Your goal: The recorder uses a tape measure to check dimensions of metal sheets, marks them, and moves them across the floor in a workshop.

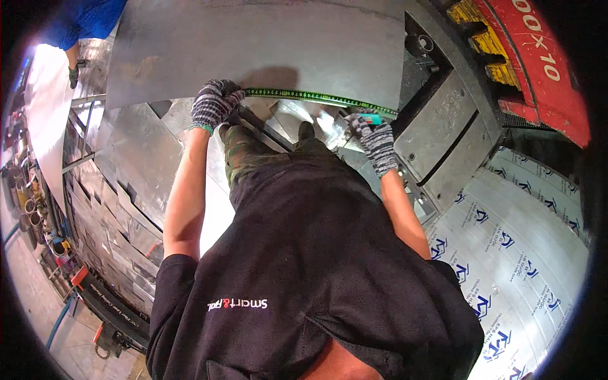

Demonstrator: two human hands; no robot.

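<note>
A large grey metal sheet (pixel 266 47) lies in front of me. Along its near edge stretches a yellow-green tape measure blade (pixel 310 96). My left hand (pixel 216 104), in a striped knit glove, closes on the blade's left end at the sheet's edge; its fingertips are partly hidden. Gloved the same way, my right hand (pixel 378 142) is wrapped round the teal tape measure case (pixel 369 119) just below the sheet's near right corner. The blade passes above that case and reaches the corner.
To the right stand a machine bed (pixel 437 130) with slots and a red machine part (pixel 532 63) with yellow pieces. Wrapped white material (pixel 506 266) lies at lower right. Metal sheets (pixel 126 209) lie at left. Another person's blue sleeve (pixel 85 22) shows at far left.
</note>
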